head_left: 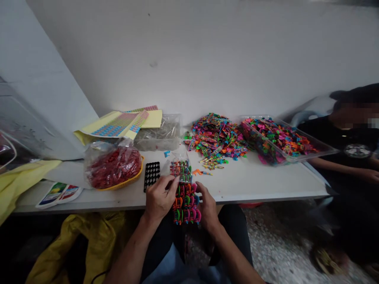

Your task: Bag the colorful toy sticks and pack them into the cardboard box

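Squeezing the block of plastic pieces (186, 205) between left hand (159, 197) and right hand (207, 206), fingers clamped on its flanks. Looks light and stiff, but loosely packed and likely to spill, so grip it by the sides.

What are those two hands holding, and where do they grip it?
A block of colourful plastic pieces: left hand on its left edge, right hand on its right edge.

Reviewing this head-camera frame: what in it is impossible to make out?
1. Head view: how the left hand and right hand grip the coloured rack; the backs of the hands hide most fingertips.
2. Head view: contents of the clear box; too small and hazy.
3. Head view: shape of the red pieces; crumpled plastic blurs them.
4. Head view: the co-worker's hand; cut off by the right edge.
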Action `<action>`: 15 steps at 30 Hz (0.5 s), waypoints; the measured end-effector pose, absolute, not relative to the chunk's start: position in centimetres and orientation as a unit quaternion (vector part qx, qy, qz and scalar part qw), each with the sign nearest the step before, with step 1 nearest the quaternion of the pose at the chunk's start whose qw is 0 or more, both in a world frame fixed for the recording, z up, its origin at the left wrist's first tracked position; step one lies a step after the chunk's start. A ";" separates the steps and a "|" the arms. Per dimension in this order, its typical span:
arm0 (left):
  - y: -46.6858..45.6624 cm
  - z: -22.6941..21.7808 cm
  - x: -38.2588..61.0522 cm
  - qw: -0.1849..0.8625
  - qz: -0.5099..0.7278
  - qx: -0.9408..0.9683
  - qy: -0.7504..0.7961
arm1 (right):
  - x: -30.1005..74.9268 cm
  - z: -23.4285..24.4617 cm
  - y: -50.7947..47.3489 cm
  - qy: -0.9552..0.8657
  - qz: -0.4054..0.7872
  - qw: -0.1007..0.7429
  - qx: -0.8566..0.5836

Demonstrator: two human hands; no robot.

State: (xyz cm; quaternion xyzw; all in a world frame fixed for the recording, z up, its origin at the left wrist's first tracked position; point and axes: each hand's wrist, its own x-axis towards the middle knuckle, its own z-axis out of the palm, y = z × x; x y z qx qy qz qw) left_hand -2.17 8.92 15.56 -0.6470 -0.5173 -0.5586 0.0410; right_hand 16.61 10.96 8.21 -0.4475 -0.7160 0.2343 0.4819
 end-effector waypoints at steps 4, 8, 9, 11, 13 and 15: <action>8.6 15.3 -2.3 0.107 -0.554 -0.688 -0.457 | 14.8 8.6 12.3 -0.672 0.303 0.500 -0.454; 8.4 14.6 -3.1 0.157 -0.561 -0.690 -0.431 | 14.1 8.7 12.3 -0.645 0.317 0.533 -0.448; 8.3 14.4 -3.4 0.171 -0.562 -0.686 -0.429 | 14.2 8.5 12.1 -0.656 0.295 0.537 -0.440; 8.1 14.2 -3.7 0.204 -0.562 -0.677 -0.429 | 14.7 8.0 11.4 -0.686 0.245 0.543 -0.418; 7.8 13.8 -3.9 0.233 -0.563 -0.669 -0.427 | 15.3 7.4 10.7 -0.711 0.206 0.543 -0.397; 7.4 13.1 -3.8 0.241 -0.575 -0.655 -0.426 | 15.7 6.8 10.1 -0.726 0.186 0.538 -0.386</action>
